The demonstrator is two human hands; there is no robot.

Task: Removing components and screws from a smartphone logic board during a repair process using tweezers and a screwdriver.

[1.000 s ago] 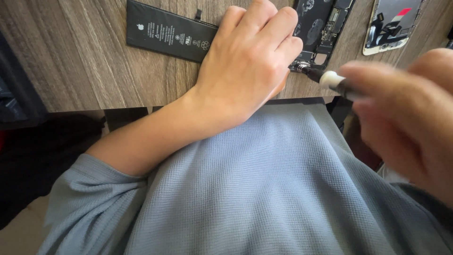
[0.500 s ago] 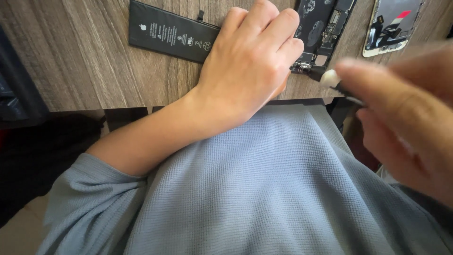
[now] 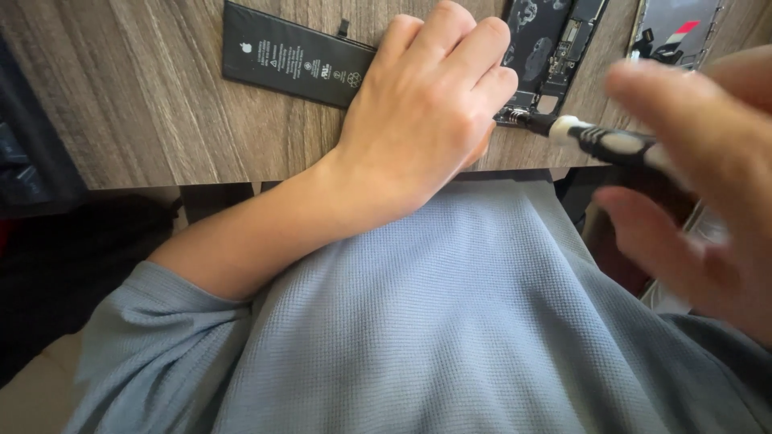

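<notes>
My left hand point(image 3: 426, 112) lies palm down on the wooden table point(image 3: 137, 104), fingers curled over the near edge of an opened phone body point(image 3: 555, 48) with its circuit boards showing. My right hand point(image 3: 700, 161), blurred and close to the camera, grips a black and white precision screwdriver point(image 3: 599, 141). Its tip touches the bottom corner of the phone body, right beside my left fingertips. A flat black phone battery point(image 3: 289, 56) lies on the table just left of my left hand, partly under it.
A detached phone screen panel point(image 3: 671, 28) lies face down at the top right. My grey-blue shirt point(image 3: 450, 321) fills the lower view, below the table's front edge. A dark object point(image 3: 32, 145) sits at the far left.
My right hand has shifted slightly, fingers spreading around the screwdriver handle. The left hand and the phone parts have stayed in place.
</notes>
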